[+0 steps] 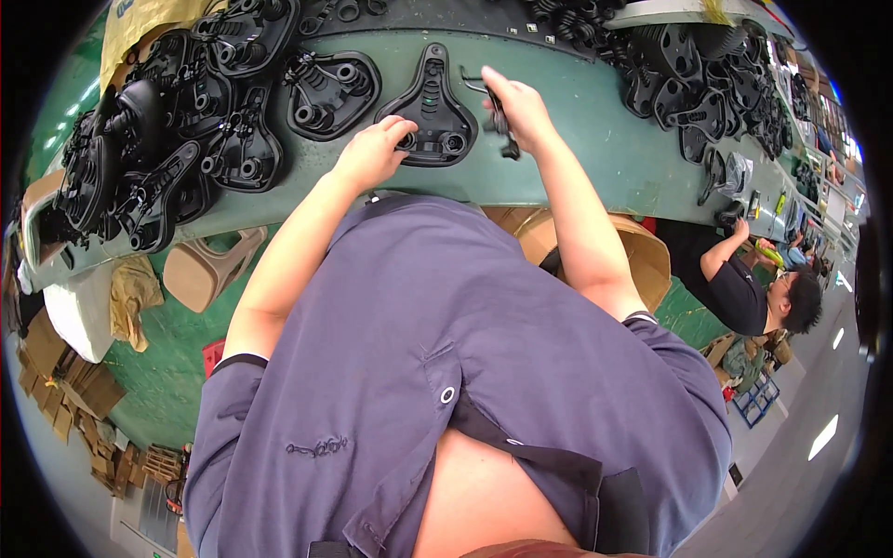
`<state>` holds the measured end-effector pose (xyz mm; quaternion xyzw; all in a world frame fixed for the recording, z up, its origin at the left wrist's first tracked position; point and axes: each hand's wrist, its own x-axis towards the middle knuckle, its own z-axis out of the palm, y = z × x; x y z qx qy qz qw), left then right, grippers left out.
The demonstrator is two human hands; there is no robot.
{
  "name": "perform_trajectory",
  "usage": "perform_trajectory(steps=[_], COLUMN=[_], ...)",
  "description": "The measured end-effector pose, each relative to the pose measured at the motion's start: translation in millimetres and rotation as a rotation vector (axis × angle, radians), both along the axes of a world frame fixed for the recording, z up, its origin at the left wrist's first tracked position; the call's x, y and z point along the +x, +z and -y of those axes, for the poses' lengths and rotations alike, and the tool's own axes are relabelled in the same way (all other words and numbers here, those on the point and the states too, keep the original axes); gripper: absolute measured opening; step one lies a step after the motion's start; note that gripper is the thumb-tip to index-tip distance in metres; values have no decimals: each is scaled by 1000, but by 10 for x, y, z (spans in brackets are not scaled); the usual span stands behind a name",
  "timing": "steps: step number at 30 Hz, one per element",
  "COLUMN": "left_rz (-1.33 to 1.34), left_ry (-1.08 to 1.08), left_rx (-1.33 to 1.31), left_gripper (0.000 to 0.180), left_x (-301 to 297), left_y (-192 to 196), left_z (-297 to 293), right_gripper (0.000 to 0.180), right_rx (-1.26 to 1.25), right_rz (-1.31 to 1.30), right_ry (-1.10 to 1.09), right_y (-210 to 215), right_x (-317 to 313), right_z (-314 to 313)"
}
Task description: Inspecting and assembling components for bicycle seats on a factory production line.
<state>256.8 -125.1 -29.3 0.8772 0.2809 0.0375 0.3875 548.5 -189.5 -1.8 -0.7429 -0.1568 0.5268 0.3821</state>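
Note:
A black bicycle saddle [433, 107] lies underside up on the green table, its narrow nose pointing away from me. At its rear left corner my left hand [374, 153] is closed, with thumb and fingertips round the round socket there. My right hand [517, 110] is raised just right of the saddle. It grips a thin, bent black bracket [500, 121], which hangs apart from the saddle; part of it is hidden by the fingers. Another upturned saddle [333, 95] rests to the left of the first.
Several black saddles [244, 139] are heaped on the table's left side. On the right, a pile of black brackets [707, 93] covers the table [595, 139]. An open cardboard box [642, 256] stands below the front edge. A co-worker [744, 288] works farther right.

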Motion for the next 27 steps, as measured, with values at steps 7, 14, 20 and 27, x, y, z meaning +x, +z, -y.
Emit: perform_trajectory(steps=[7,14,20,27], left_rz=[36,-21,-39,126], left_ry=[88,135,116,493], left_rx=[-194,-332,-327,74], left_gripper=[51,52,56,72], left_x=[47,62,104,584], left_y=[-44,-85,-98,-171], left_z=[-94,-131,-166,-146], right_gripper=[65,81,87,93], right_rx=[-151,18,-106,-32], right_rz=[-129,845,747,770], right_ry=[-31,613,471,510], right_y=[-4,-219,-216,-255], right_x=[-138,-596,-911,-891], right_z=[-613,-616,-440,-90])
